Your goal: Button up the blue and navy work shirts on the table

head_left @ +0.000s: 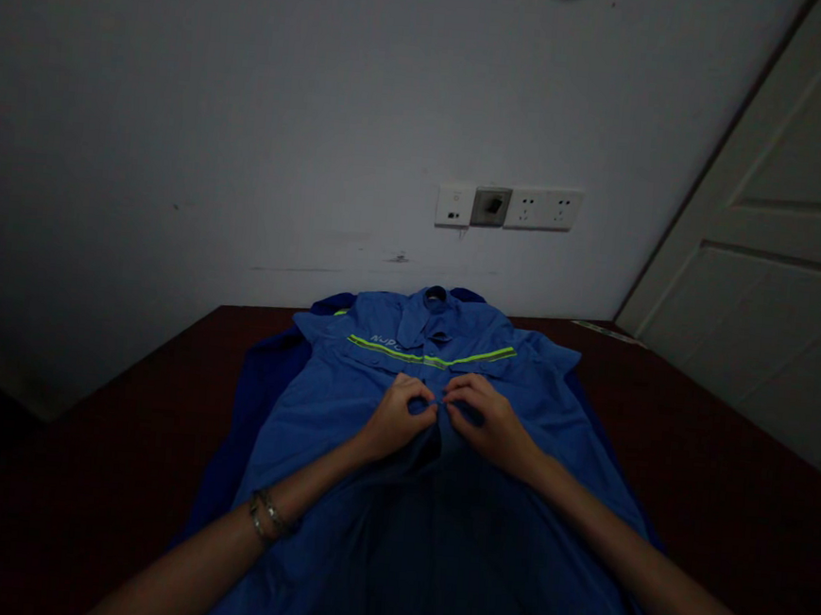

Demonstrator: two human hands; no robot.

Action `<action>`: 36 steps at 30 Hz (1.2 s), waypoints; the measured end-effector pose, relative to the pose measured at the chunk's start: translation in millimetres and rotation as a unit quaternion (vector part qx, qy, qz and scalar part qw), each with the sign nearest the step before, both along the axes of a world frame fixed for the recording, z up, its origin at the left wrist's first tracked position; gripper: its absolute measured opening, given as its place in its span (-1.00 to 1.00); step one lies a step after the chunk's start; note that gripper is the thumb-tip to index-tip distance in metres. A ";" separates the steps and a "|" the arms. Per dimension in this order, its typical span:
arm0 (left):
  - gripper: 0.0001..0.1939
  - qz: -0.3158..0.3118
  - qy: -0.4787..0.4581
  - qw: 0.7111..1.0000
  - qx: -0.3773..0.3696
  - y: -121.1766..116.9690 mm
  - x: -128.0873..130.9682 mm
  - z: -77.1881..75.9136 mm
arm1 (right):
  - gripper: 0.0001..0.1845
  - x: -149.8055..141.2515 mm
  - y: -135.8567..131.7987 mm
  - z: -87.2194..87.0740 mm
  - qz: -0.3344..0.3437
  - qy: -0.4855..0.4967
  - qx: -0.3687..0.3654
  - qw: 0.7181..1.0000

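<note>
A blue work shirt (323,414) lies spread front side up, its collar toward the wall and a yellow-green stripe across the chest. At the front opening, just below the stripe, my left hand (402,409) pinches the shirt between thumb and fingers. Close beside it, my right hand (483,416) pinches the facing edge of the same opening. The fingertips almost meet; whatever small part lies between them is too dark to make out. Below the hands the opening gapes a little. A darker blue garment (262,381) lies underneath and shows along the sides.
The dark red tabletop (161,402) runs back to a pale wall (253,143). A row of sockets and switches (507,208) is set in the wall. At the right stands a white panelled door (776,260). A thin strip (607,332) lies at the table's back right.
</note>
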State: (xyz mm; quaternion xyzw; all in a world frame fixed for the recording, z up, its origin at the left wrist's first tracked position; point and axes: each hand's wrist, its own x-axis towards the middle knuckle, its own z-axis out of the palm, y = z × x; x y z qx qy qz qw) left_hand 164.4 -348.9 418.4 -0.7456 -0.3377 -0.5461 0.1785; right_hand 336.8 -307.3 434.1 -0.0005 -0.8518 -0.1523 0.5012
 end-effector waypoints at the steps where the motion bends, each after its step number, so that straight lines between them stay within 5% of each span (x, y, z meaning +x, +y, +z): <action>1: -0.96 0.001 0.003 1.000 0.003 -0.1 0.3 -0.1 | -0.86 0.3 0.0 0.7 -0.004 0.000 0.007 1.000; 12: -0.97 0.032 0.038 0.998 0.024 -2.7 0.7 0.2 | -0.85 9.0 -2.4 6.8 -0.075 -0.066 0.102 0.990; 22: -0.86 0.086 0.023 0.996 0.018 -13.6 5.9 5.0 | -0.86 5.6 -4.2 3.1 -0.103 -0.019 0.130 0.986; 36: -0.84 -0.053 0.057 0.991 -0.110 -9.2 -4.8 14.5 | -0.85 5.3 0.3 -1.3 -0.132 0.015 0.188 0.973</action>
